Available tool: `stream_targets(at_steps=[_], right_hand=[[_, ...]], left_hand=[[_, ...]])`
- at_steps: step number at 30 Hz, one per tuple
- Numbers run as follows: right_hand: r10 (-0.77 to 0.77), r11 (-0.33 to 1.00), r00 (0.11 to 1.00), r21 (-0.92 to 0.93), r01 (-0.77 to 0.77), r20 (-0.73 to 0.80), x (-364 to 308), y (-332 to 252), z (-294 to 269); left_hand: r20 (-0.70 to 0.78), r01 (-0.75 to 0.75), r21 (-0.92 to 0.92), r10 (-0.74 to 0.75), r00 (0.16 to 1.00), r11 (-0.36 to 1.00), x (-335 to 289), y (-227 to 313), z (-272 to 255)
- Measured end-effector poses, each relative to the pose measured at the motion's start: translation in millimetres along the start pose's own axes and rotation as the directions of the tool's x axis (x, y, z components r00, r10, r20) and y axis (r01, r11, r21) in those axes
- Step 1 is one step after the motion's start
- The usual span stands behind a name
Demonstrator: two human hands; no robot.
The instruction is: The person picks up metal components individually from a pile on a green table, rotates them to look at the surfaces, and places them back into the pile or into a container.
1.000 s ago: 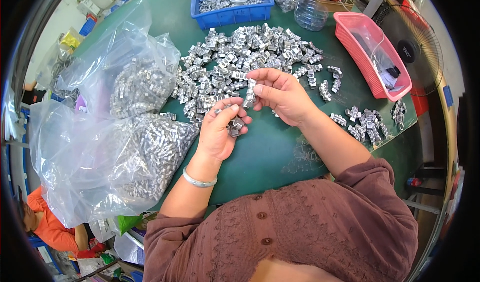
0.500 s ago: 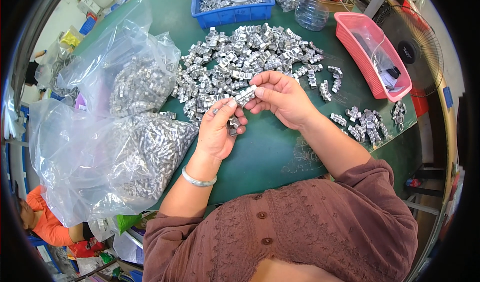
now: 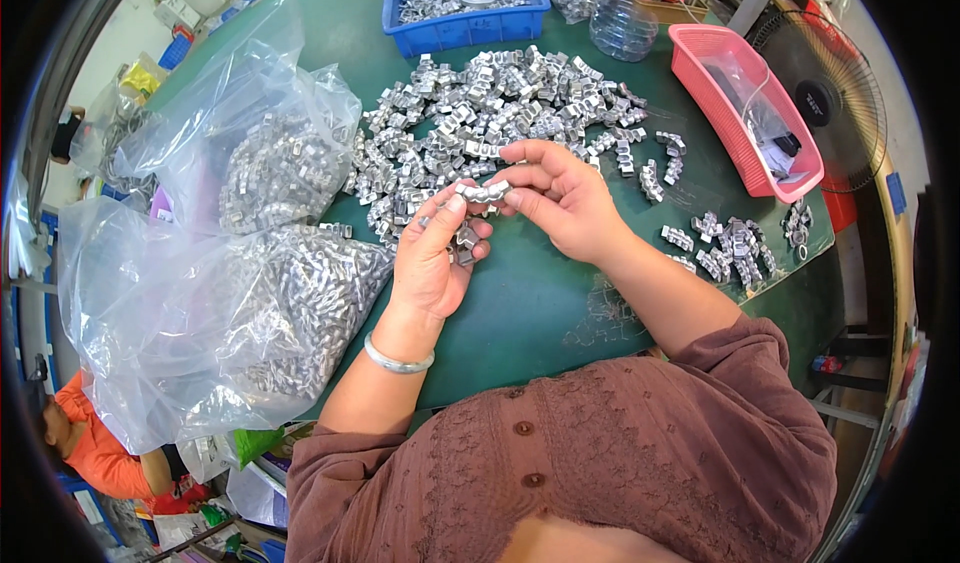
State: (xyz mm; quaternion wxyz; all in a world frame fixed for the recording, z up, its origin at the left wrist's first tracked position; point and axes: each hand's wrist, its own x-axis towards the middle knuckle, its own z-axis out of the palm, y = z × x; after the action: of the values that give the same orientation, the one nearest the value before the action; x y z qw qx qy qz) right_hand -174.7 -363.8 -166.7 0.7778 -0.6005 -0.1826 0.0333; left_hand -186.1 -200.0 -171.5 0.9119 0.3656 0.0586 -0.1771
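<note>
Left hand [image 3: 428, 268] and right hand [image 3: 572, 205] meet over one short silvery metal strip [image 3: 484, 192], held above the desk [image 3: 530, 313] at the near edge of a heap. Far to the left, two clear plastic bags bulge with similar metal pieces: the nearer bag [image 3: 310, 313] slumps at the desk's left side, the farther bag [image 3: 285, 168] just behind it. Their place beside the left arm probably keeps the stock within reach without crowding the middle. Next comes the left hand, thumb and finger closed on the strip's left end, its other fingers curled round several loose pieces [image 3: 463, 246]; cupping them there likely saves separate reaches. On the strip's right end, the right hand's thumb and fingers are pinched together, the topmost finger lifted off; a grip at both ends should steady so small a thing. Beyond the hands spreads the loose heap [image 3: 510, 103], perhaps left shallow so single pieces come away easily. Behind it sits a blue tray [image 3: 465, 33] of small metal bits, walled so they do not scatter. Farther right, a small cluster [image 3: 740, 250] lies apart from the heap, near the desk's edge, and a pink basket [image 3: 715, 115] stands beyond it, holding plastic wrapping.
</note>
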Motion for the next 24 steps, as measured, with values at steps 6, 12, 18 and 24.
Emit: stream_targets(at_steps=[6,12,18,24], right_hand=[[-0.139,0.959,0.989,-0.243,0.149,0.058,-3,0,2],[-0.001,0.997,1.000,-0.083,0.002,0.015,-1,1,1],[-0.089,0.967,0.995,-0.233,0.099,0.053,-3,-2,3],[-0.331,0.748,0.910,-0.519,0.414,0.249,0,-9,3]], left_hand=[[0.006,0.010,0.029,-0.010,1.000,1.000,0,-1,-3],[-0.043,0.061,0.000,-0.061,0.997,0.998,-1,-2,-4],[0.027,0.067,-0.013,-0.067,0.997,0.998,2,-3,-7],[0.085,0.032,-0.142,-0.020,0.996,0.989,3,-3,-8]])
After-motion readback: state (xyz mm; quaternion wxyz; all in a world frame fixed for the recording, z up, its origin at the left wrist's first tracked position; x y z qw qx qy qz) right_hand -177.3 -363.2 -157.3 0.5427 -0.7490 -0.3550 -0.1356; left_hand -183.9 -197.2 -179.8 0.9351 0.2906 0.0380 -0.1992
